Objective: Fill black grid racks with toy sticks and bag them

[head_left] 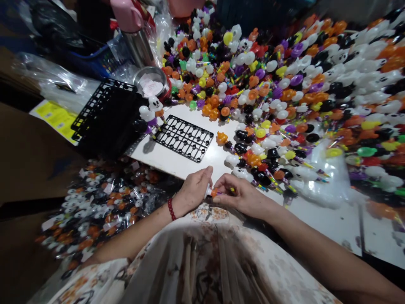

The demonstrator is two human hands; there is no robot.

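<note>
At the table's near edge, close to my body, both hands meet on a small toy-topped pen [215, 193]. An orange part shows between the fingers and a bit of white beside it; the rest is covered. My left hand [195, 188] wraps the white end, and my right hand [236, 194] pinches the orange part. Just beyond lies a black plastic grid rack [186, 137] with round holes. At its left end stand a skull-topped pen [155, 104] and a white-topped pen with a purple part [147, 114], with a dark shape beside them.
A large heap of colourful toy-topped pens [253, 84] covers the back and right of the white table [164, 162]. Stacked black racks [104, 122] stand at left, near a metal tin [152, 82] and a thermos [136, 46]. Below left lie bagged toppers [95, 211].
</note>
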